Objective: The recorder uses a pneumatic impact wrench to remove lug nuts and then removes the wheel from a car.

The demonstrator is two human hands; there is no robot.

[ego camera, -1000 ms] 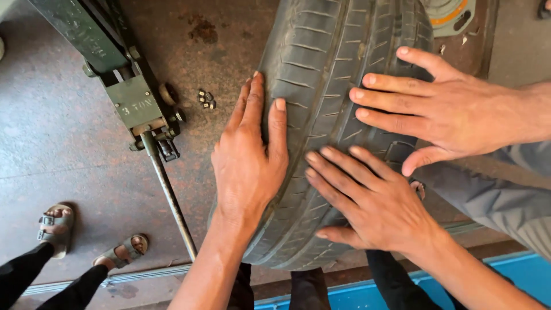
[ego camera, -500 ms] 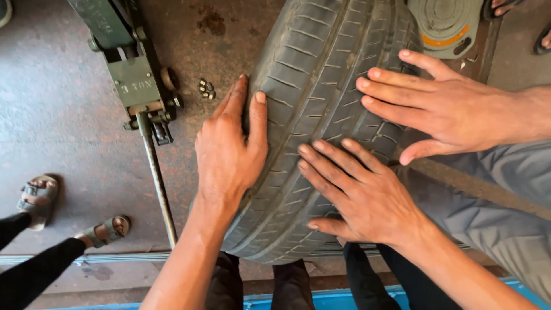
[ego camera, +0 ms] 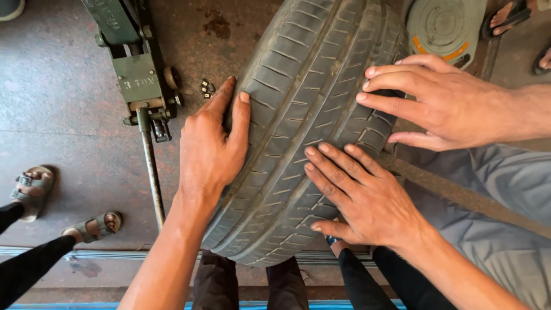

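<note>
A worn black tyre (ego camera: 310,86) stands upright on its tread on the concrete floor, running from the top middle down to my legs. My left hand (ego camera: 212,149) lies flat on the tyre's left shoulder, fingers pointing up and slightly apart. My right hand (ego camera: 361,195) rests flat on the tread lower right, fingers spread toward the upper left. Neither hand grips anything. Another person's hand (ego camera: 442,103) reaches in from the right edge and presses on the tyre's upper right side.
A green floor jack (ego camera: 135,69) with a long metal handle (ego camera: 152,178) lies left of the tyre, with small loose nuts (ego camera: 206,88) beside it. A round grey disc (ego camera: 445,26) sits top right. A bystander's sandalled feet (ego camera: 34,183) are at left. Grey trousers (ego camera: 505,201) fill the right.
My left hand has slid from the middle of the tread to the tyre's left shoulder. The tyre now leans further right in view, and the other person's fingers have curled closer together.
</note>
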